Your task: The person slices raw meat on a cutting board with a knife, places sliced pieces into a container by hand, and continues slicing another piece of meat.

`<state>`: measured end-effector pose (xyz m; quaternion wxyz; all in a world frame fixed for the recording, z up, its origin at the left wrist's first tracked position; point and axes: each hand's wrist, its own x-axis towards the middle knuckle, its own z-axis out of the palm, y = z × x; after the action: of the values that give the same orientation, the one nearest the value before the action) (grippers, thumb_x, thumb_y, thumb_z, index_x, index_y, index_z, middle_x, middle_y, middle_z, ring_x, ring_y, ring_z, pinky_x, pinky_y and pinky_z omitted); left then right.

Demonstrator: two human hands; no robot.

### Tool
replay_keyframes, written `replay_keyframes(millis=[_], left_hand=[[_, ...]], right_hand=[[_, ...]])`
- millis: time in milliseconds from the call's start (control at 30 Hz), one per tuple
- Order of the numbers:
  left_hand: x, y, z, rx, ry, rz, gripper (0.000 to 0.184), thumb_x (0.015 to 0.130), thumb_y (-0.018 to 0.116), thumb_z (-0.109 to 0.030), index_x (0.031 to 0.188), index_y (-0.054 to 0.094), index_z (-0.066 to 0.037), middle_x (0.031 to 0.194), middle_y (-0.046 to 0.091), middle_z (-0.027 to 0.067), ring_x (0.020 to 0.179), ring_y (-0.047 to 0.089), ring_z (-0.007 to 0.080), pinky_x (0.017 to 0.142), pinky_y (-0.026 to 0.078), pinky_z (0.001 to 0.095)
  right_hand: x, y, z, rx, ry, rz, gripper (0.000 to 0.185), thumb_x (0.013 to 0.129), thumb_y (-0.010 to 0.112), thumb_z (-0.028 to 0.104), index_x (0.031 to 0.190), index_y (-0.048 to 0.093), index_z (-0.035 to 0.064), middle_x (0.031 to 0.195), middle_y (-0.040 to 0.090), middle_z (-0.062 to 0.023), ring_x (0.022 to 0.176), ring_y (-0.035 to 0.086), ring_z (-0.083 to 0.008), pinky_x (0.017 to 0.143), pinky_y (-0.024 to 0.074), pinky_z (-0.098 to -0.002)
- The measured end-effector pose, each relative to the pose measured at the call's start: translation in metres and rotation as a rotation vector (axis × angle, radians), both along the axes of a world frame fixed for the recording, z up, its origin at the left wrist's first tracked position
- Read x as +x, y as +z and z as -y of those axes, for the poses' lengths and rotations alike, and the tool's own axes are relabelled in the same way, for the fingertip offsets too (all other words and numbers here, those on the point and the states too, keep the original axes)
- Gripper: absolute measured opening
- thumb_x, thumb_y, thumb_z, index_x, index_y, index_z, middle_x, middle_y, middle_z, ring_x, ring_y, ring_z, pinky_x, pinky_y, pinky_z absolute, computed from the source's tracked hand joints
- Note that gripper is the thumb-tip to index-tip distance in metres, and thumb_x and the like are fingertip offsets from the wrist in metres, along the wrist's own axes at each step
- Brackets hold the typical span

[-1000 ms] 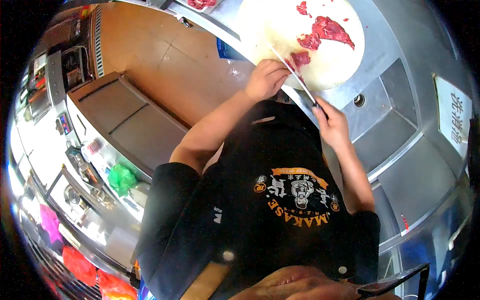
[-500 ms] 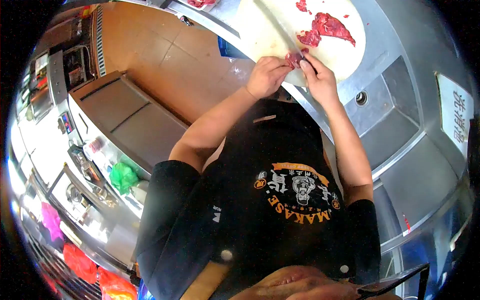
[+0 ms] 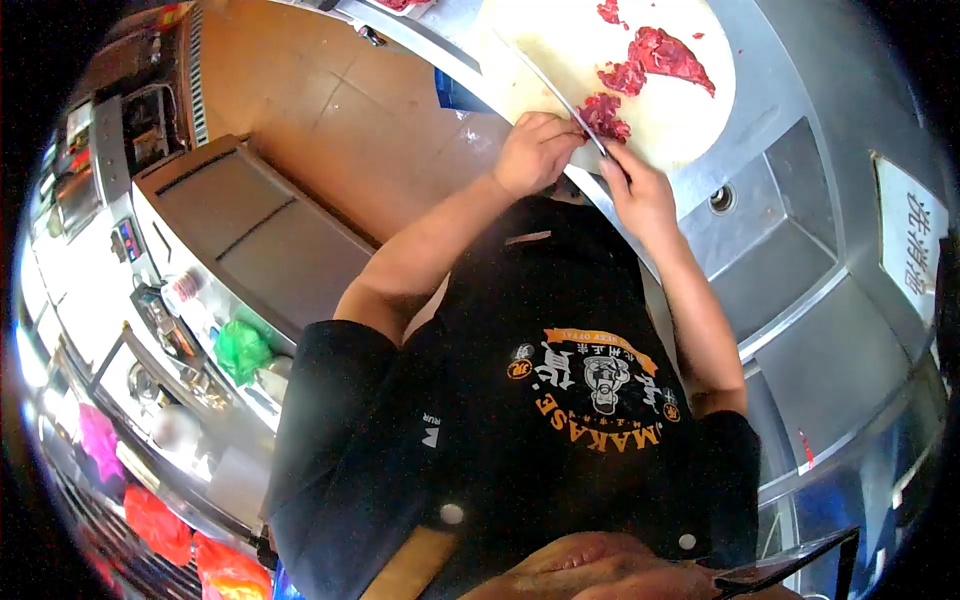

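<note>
My right hand (image 3: 642, 198) is closed around the handle of a knife (image 3: 552, 88), whose long blade points up and left across the round pale cutting board (image 3: 520, 60). Just to the blade's right lies a small heap of cut red meat (image 3: 606, 118). My left hand (image 3: 537, 153) is at the board's near edge, its fingers bunched and pinching a bit of meat on the left side of the blade; the fingers mostly hide that bit. Farther up the board rests a larger piece of raw meat (image 3: 672, 58), with a few scraps (image 3: 608, 12) beyond it.
Right of the board is a steel sink with a drain (image 3: 721, 199). A white sign (image 3: 910, 235) stands at the far right. A tray of meat (image 3: 402, 4) sits at the top edge. A low steel cabinet (image 3: 290, 240) and a cluttered counter with a green bag (image 3: 243, 352) are at left.
The knife has come down toward my left fingers, and its blade is now left of the meat instead of over it. The small meat piece now lies spread as a cut heap.
</note>
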<state>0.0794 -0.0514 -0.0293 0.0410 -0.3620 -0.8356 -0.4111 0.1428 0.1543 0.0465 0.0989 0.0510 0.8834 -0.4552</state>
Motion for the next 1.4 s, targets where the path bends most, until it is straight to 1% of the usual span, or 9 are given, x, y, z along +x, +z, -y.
replay_keyframes(millis=[133, 400, 633, 667, 767, 900, 1000, 1167, 1400], left_hand=[[-0.001, 0.001, 0.002, 0.004, -0.019, -0.011, 0.026, 0.079, 0.073, -0.004, 0.104, 0.077, -0.012, 0.109, 0.071, 0.0031, 0.101, 0.064, 0.0260, 0.090, 0.050, 0.0393], [0.003, -0.003, 0.002, 0.054, -0.004, 0.027, 0.023, 0.079, 0.070, 0.000, 0.100, 0.075, -0.009, 0.107, 0.069, 0.0045, 0.100, 0.064, 0.0285, 0.091, 0.050, 0.0422], [-0.001, 0.000, 0.003, -0.044, -0.061, 0.048, 0.026, 0.077, 0.071, -0.004, 0.103, 0.074, -0.009, 0.104, 0.072, 0.0078, 0.099, 0.067, 0.0322, 0.088, 0.052, 0.0450], [-0.002, -0.003, 0.004, -0.036, -0.065, 0.041, 0.025, 0.078, 0.071, -0.004, 0.103, 0.074, -0.009, 0.104, 0.072, 0.0082, 0.099, 0.067, 0.0324, 0.088, 0.052, 0.0449], [-0.008, 0.006, -0.002, -0.038, -0.046, 0.038, 0.023, 0.081, 0.072, -0.005, 0.104, 0.073, -0.007, 0.108, 0.071, 0.0121, 0.100, 0.067, 0.0349, 0.089, 0.053, 0.0456], [-0.061, 0.002, -0.040, 0.015, 0.101, 0.048, 0.022, 0.085, 0.071, -0.004, 0.106, 0.072, -0.005, 0.108, 0.066, 0.0148, 0.103, 0.064, 0.0378, 0.088, 0.053, 0.0490], [-0.129, 0.002, -0.081, -0.016, 0.266, -0.068, 0.049, 0.085, 0.077, -0.024, 0.129, 0.064, -0.008, 0.133, 0.060, 0.0234, 0.123, 0.056, 0.0421, 0.105, 0.045, 0.0525], [-0.148, -0.014, -0.096, -0.114, 0.046, -0.180, 0.028, 0.089, 0.073, -0.028, 0.105, 0.076, -0.005, 0.118, 0.069, 0.0183, 0.110, 0.063, 0.0393, 0.098, 0.050, 0.0501], [-0.024, 0.010, -0.058, -0.019, -0.129, 0.102, 0.050, 0.076, 0.083, -0.024, 0.122, 0.068, -0.007, 0.127, 0.060, 0.0165, 0.119, 0.057, 0.0379, 0.103, 0.048, 0.0492]], right_hand=[[-0.070, -0.011, 0.017, -0.072, -0.177, 0.043, 0.038, 0.102, 0.066, 0.033, 0.132, 0.069, 0.0099, 0.112, 0.074, -0.0209, 0.103, 0.073, -0.0368, 0.088, 0.0568, -0.0405], [0.032, 0.027, -0.020, -0.020, 0.038, 0.113, 0.032, 0.101, 0.067, 0.028, 0.129, 0.071, 0.0129, 0.107, 0.075, -0.0200, 0.095, 0.074, -0.0369, 0.082, 0.0578, -0.0404], [-0.024, -0.016, 0.007, -0.013, -0.099, -0.155, 0.034, 0.100, 0.068, 0.034, 0.127, 0.072, 0.0140, 0.105, 0.074, -0.0201, 0.095, 0.072, -0.0397, 0.080, 0.0571, -0.0439], [-0.030, -0.021, 0.006, -0.003, -0.142, -0.203, 0.034, 0.103, 0.065, 0.029, 0.131, 0.070, 0.0109, 0.098, 0.076, -0.0150, 0.083, 0.073, -0.0315, 0.072, 0.0572, -0.0380], [-0.015, -0.022, -0.011, -0.715, -0.554, 0.063, 0.035, 0.108, 0.059, 0.020, 0.138, 0.063, 0.0032, 0.087, 0.065, 0.0007, 0.066, 0.054, -0.0049, 0.057, 0.0459, -0.0223], [0.042, -0.032, -0.046, -1.196, -0.777, 0.219, 0.039, 0.112, 0.043, 0.040, 0.113, 0.060, 0.0055, 0.076, 0.062, -0.0076, 0.054, 0.053, -0.0163, 0.048, 0.0429, -0.0273], [0.086, -0.073, -0.056, -1.519, -0.780, 0.353, 0.060, 0.110, 0.035, 0.058, 0.082, 0.056, 0.0097, 0.061, 0.054, -0.0074, 0.050, 0.051, -0.0183, 0.047, 0.0411, -0.0315], [0.122, -0.078, -0.049, -1.378, -0.969, 0.345, 0.059, 0.107, 0.041, 0.062, 0.086, 0.053, 0.0088, 0.069, 0.052, -0.0039, 0.050, 0.045, -0.0160, 0.048, 0.0412, -0.0298], [0.169, -0.072, -0.040, -1.168, -0.848, 0.574, 0.045, 0.111, 0.041, 0.050, 0.096, 0.056, 0.0106, 0.070, 0.060, -0.0047, 0.052, 0.054, -0.0155, 0.045, 0.0419, -0.0285]])
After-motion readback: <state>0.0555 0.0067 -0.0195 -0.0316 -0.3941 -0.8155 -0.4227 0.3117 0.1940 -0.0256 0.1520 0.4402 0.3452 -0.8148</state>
